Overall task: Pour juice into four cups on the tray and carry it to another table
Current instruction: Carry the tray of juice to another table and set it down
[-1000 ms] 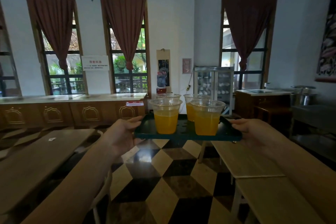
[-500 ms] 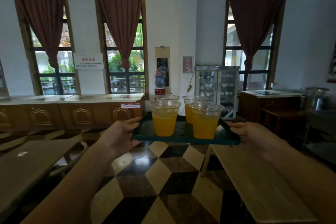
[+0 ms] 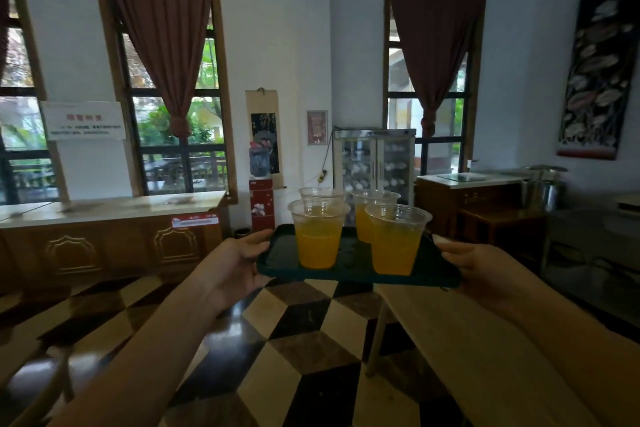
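Nearer now lies the light worktop [image 3: 485, 357]; the tray [image 3: 356, 265], gripped by both hands [image 3: 235, 263] [image 3: 485, 270], should be kept level so four cups [image 3: 318, 236] stay unspilled.

Both hands, left [image 3: 235, 267] and right [image 3: 485, 270], grip dark tray [image 3: 356, 269]; four juice cups [image 3: 318, 236] upright.

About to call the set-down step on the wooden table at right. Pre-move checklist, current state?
1. Left hand gripping tray edge: ok.
2. Right hand gripping opposite edge: ok.
3. Four cups upright, front cups and holding juice: ok.
4. Tray level: ok, roughly.
5. Wooden table surface bare near tray: ok.
6. Spills on tray: cannot tell, too dark.
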The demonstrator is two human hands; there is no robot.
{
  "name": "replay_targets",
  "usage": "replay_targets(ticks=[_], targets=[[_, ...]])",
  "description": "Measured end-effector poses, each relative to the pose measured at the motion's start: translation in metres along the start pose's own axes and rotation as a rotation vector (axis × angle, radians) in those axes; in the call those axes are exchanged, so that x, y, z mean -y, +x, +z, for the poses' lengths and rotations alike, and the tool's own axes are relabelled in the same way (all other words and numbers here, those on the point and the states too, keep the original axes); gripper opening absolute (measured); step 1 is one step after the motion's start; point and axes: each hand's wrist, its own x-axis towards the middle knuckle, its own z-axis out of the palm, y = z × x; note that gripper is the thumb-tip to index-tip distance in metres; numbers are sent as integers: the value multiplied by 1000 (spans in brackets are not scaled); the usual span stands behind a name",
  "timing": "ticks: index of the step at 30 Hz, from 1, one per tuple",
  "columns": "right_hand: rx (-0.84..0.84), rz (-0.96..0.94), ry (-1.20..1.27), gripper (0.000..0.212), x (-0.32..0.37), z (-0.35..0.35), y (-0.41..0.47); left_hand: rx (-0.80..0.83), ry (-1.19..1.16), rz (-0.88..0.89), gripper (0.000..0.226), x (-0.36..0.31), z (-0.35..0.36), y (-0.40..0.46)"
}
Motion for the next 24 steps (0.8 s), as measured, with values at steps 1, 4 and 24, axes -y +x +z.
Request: replay_targets(ticks=[1, 4, 24], targets=[[1, -2, 9, 39, 1, 6, 17, 7, 1, 4, 50, -5, -4, 21], [7, -11, 21, 38, 2, 19, 60, 35, 8, -4, 51, -15, -15, 77], [-166, -33, 25, 33, 10, -14, 318, 118, 24, -61, 47, 16, 31, 398]])
